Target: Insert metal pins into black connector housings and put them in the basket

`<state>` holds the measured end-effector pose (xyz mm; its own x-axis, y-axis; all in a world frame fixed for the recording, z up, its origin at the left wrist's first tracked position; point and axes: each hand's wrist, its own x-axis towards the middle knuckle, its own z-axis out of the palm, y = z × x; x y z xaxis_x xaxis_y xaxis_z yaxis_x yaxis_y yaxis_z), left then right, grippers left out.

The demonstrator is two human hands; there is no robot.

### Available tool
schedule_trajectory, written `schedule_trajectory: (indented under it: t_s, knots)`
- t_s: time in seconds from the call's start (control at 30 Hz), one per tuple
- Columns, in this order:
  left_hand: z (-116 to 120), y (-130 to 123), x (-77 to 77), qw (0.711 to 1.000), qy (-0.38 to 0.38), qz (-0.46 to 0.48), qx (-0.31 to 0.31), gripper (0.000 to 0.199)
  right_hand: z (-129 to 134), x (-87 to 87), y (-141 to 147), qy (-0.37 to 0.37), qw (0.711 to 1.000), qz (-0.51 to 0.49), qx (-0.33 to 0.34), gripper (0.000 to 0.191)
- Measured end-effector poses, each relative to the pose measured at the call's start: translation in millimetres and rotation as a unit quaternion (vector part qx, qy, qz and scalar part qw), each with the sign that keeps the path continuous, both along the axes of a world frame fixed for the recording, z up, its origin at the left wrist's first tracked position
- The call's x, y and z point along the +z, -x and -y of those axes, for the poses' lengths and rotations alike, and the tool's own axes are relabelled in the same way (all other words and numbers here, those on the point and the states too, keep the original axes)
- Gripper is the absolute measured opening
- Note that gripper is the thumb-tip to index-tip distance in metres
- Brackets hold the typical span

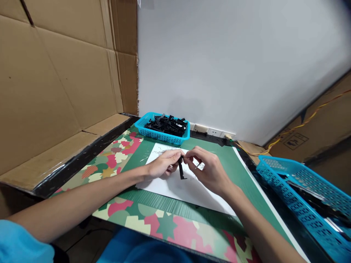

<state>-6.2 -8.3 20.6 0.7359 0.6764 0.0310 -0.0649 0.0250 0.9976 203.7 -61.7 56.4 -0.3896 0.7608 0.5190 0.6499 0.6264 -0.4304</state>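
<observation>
A small black part [181, 170] hangs down over a white sheet [175, 189], its top end pinched between the thumb and fingers of my left hand [163, 164]. My right hand [206, 166] is closed in a pinch close to that same top end, with a thin, light-coloured item [197, 165] showing between its fingers. What that item is cannot be made out. Small dark bits lie scattered on the sheet behind my hands.
A blue basket [167, 137] heaped with black parts stands at the back of the green patterned mat [137, 210]. Another blue basket [304, 208] with long black parts is on the right. Cardboard [60, 65] walls the left side; a power strip [215, 132] lies along the wall.
</observation>
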Motion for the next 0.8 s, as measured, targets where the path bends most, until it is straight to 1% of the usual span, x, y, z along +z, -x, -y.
schedule_trajectory:
  t_s: [0.1,0.17,0.3,0.4,0.53,0.8]
  knots:
    - [-0.1,0.9,0.0,0.998,-0.062,-0.017,0.028,0.044,-1.6,2.7,-2.5,0.026,0.999,-0.015,-0.016,0.011]
    - [-1.8,1.9,0.4,0.99,-0.121,-0.028,0.066,0.038,-4.2,4.0,-7.5,0.064,0.997,-0.006,-0.036,0.012]
    - [-11.2,5.5,2.1,0.954,-0.237,-0.043,0.176,0.022,-12.4,0.9,-22.8,0.171,0.982,0.052,-0.068,0.015]
    - [-19.6,8.8,1.8,0.929,-0.286,-0.056,0.228,0.017,-16.6,-3.5,-32.9,0.235,0.968,0.085,-0.036,0.016]
    - [-24.2,9.4,-1.7,0.916,-0.313,-0.069,0.241,0.016,-17.0,-3.2,-40.6,0.28,0.955,0.099,0.0,0.018]
    - [-20.4,5.9,-6.1,0.916,-0.319,-0.077,0.228,0.019,-16.4,4.5,-45.8,0.313,0.944,0.107,0.025,0.016]
